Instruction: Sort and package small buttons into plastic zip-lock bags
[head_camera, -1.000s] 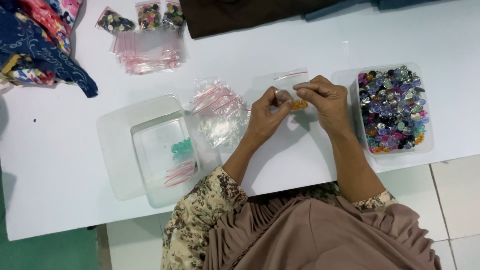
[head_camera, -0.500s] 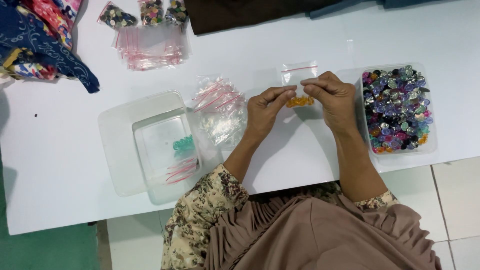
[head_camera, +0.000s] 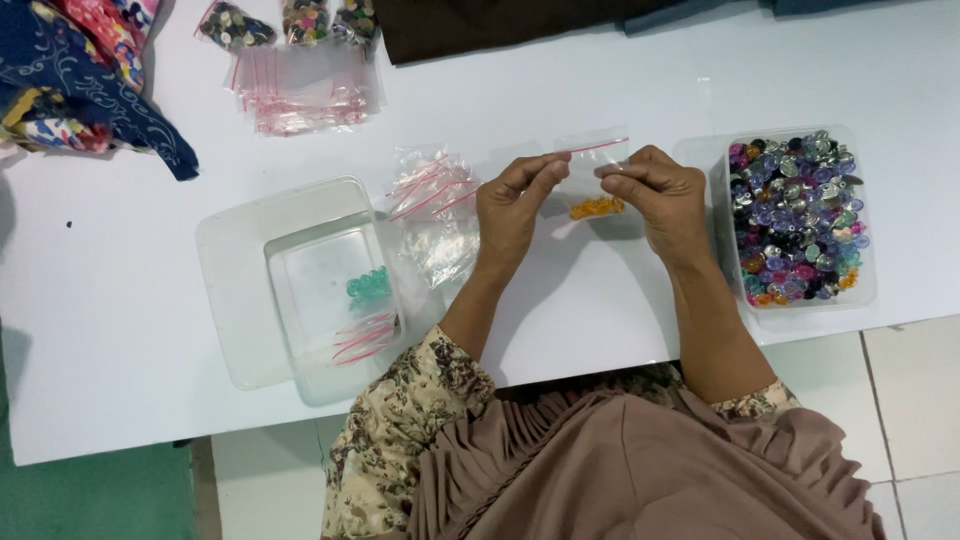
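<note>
The person is holding a small clear bag (head_camera: 592, 175) up over the white table (head_camera: 620, 90) with both hands. The left hand (head_camera: 515, 205) is pinching the left side of the bag near its top, with thumb and fingers pressed together on it. The right hand (head_camera: 660, 195) is pinching the right side the same way, fingers curled in and closed on the plastic. The bag is sitting between the two hands, and its red strip is showing along the top edge. Some orange buttons (head_camera: 597, 208) are lying in the bottom of the bag, just under the fingertips.

Just to the right of the right hand, a clear box (head_camera: 868, 290) is sitting full of mixed buttons (head_camera: 795, 215) in purple, silver, pink and orange. Just to the left of the left hand, a heap of empty little bags (head_camera: 432, 205) with red strips is lying on the table. Further left of that hand, a clear tub (head_camera: 235, 290) is holding a smaller tub with green buttons (head_camera: 368, 284) and a few bags inside.

Well above the left hand, a neat stack of bags (head_camera: 305, 88) is lying flat, and three filled bags (head_camera: 290, 20) are sitting behind it. Far off to the left, bright folded cloth (head_camera: 80, 80) is piling up at the table corner.
</note>
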